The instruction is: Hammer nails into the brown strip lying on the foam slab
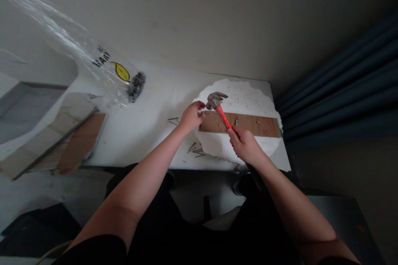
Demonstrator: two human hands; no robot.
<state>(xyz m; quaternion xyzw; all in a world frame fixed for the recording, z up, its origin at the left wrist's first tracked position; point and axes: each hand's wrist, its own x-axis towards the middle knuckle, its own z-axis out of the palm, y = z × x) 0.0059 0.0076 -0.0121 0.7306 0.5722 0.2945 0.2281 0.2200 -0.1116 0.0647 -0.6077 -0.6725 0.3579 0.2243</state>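
1. Here's our hammer, angled over the left part of the brown board;
2. our right hand is wrapped right around its red handle;
3. our left hand is at the board's left end, thumb and fingers curled close; we can't tell whether they pinch anything;
4. nearby, loose nails on our white table.

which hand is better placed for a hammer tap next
Right, most likely: the right hand grips the red handle of the hammer, whose head is by one end of the board. The left hand is at that same end, fingers close to the hammer head; whether it holds anything is unclear.
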